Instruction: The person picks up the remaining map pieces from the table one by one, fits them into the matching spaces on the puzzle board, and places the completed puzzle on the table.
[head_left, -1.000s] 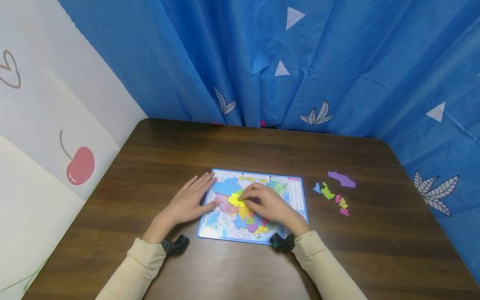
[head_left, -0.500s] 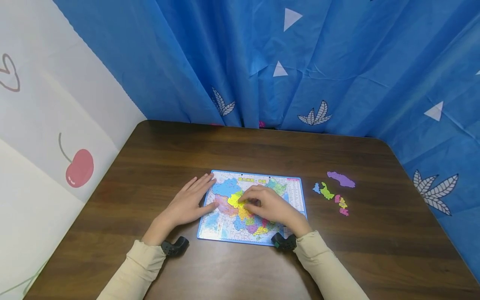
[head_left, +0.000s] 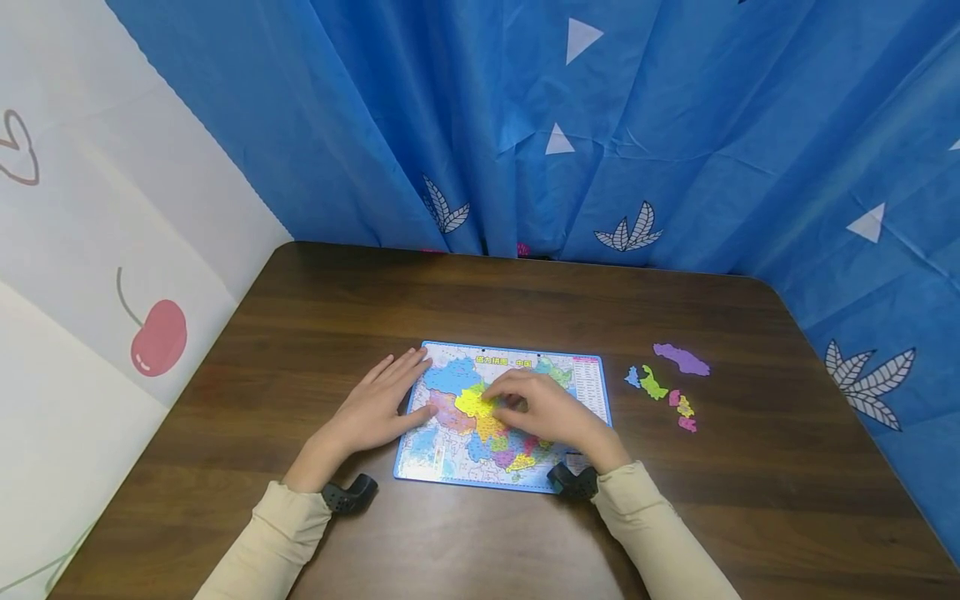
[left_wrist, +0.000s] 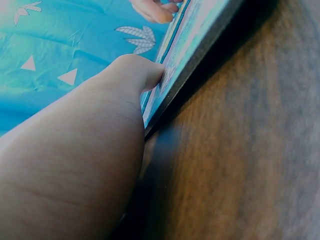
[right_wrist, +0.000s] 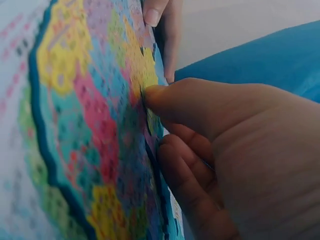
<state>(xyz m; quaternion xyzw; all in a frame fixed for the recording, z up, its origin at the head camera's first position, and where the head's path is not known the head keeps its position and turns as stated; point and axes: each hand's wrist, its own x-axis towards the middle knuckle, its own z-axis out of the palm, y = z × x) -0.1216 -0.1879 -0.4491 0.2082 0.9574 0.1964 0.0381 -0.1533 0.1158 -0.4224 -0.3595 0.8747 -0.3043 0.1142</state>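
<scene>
on the board's (head_left: 408,465) left edge our left hand (head_left: 381,404) rests straight-fingered, likely steadying it; our right hand (head_left: 549,406) pinches the yellow piece (head_left: 470,403)

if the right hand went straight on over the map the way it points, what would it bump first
Likely the left hand, lying over the left edge of the map, though height is hard to judge.

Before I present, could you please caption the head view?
Left hand at the edge of a map puzzle, right hand at its middle, loose pieces alongside.
</scene>
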